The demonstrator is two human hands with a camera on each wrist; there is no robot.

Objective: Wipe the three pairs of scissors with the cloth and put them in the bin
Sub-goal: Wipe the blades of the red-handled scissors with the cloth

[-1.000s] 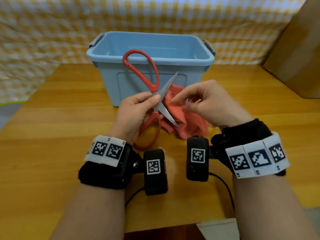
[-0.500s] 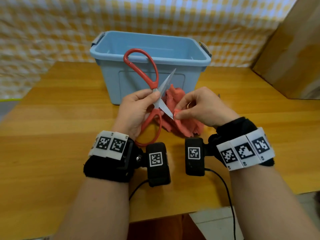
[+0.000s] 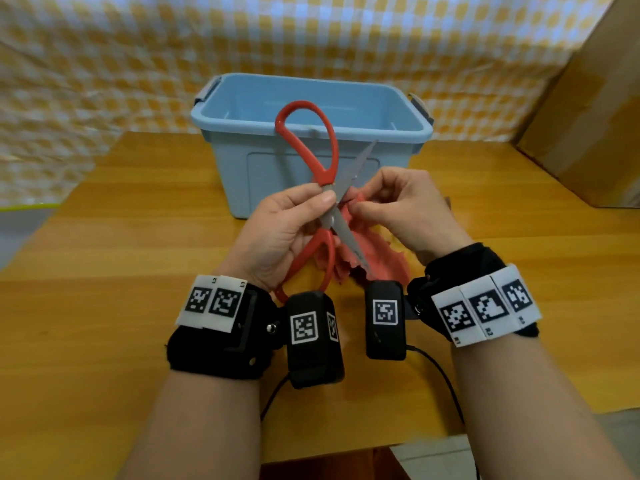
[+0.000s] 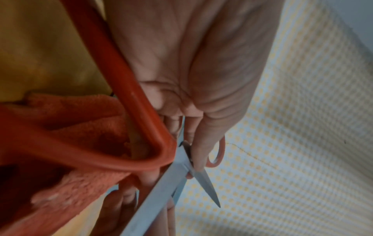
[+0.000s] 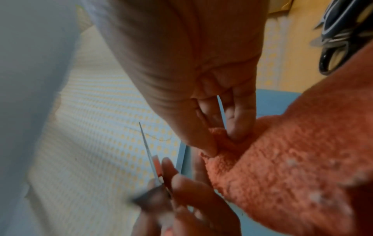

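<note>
Scissors (image 3: pixel 323 188) pinched open at pivot by left fingers (image 3: pixel 311 202), right fingers (image 3: pixel 367 206) now sliding cloth (image 3: pixel 381 265) up far blade.

The head camera looked forward and down from above the forearms, taking in the table (image 3: pixel 104 306), the blue bin (image 3: pixel 263 174) and both hands at middle distance. The left wrist camera sat very close under the left hand (image 4: pixel 191 71), facing along the palm to the red scissors (image 4: pixel 125 89). The right wrist camera looked along the right hand (image 5: pixel 191 63) at the cloth (image 5: pixel 292 167). All three views shared the scissors and the cloth.
</note>
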